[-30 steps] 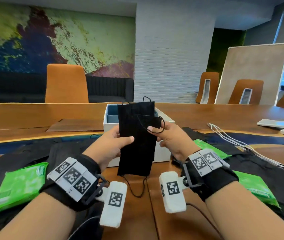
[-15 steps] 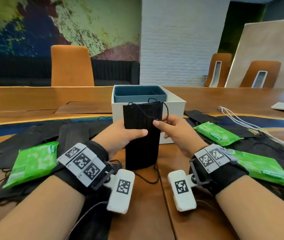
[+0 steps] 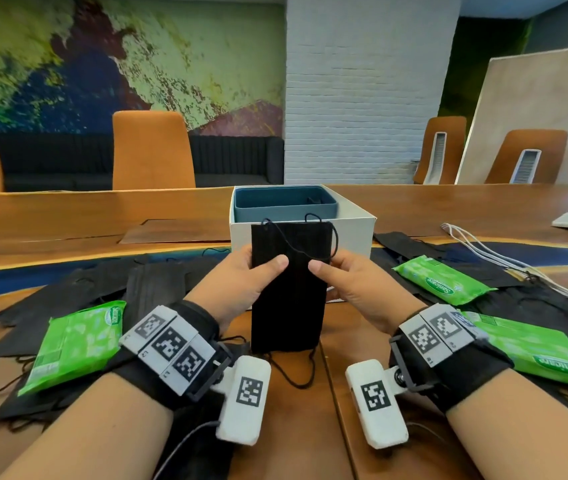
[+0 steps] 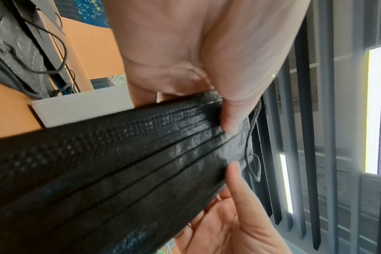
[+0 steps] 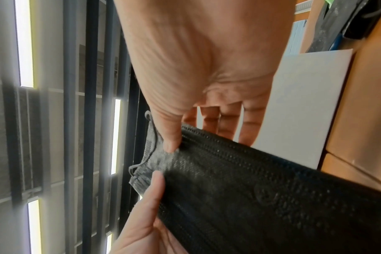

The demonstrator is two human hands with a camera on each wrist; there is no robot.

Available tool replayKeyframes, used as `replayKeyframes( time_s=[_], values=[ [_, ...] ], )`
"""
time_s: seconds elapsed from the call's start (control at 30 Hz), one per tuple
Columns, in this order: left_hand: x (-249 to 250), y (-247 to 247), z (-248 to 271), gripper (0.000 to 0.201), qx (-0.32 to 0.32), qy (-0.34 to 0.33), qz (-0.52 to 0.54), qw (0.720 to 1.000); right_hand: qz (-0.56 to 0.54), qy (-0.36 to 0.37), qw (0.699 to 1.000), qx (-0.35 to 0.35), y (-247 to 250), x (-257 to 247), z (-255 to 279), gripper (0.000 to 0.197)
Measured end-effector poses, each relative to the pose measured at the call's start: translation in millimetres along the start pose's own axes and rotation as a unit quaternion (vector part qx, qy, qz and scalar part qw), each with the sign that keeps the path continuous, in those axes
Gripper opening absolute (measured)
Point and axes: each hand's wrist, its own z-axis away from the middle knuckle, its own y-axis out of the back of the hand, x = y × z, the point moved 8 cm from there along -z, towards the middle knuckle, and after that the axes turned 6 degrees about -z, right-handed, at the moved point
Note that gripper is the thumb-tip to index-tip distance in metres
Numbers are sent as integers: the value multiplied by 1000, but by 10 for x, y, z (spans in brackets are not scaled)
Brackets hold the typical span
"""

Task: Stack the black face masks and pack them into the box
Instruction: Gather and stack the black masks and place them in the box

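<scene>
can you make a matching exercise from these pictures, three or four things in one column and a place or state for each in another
Things:
1. mask stack
2. box
3. blue tray
4. wipes pack

Places or states:
A. lies flat on the table, on the left
B. sits inside the box
C. held upright by both hands
D. stands open behind the hands

Pairs: 1-C, 2-D, 3-B, 4-A

Mask stack (image 3: 287,292): matt black pleated cloth, embossed weave. Box (image 3: 352,233): smooth white card. Counter (image 3: 68,216): polished wood. Wipe packs (image 3: 74,344): glossy green plastic.
</scene>
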Motion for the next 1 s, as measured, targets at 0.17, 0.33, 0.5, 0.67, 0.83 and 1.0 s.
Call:
replayKeyframes(
  time_s=[0.17,0.33,0.5,0.67,0.83,1.0],
  values=[
    [-24,-138,40,18,-51,1,-72,996,26,-33,999,-11,-45,53,22,31],
    [-15,-4,13,24,-23,-4,-49,999,28,-15,999,-28,-64,-15,43,17],
    [72,128,27,27,5,-16,-44,999,0,-14,999,-51,-73,-74,76,21],
    [235,361,87,17,25,-21,-39,999,-7,38,999,-3,-3,-260,86,16],
    [-43,1081,106,24,139,79,-23,987,-33,86,994,61,97,-412,85,18],
    [-604,1695,146,48,195,253,-43,947,-65,107,988,90,66,-625,-39,17]
  ],
)
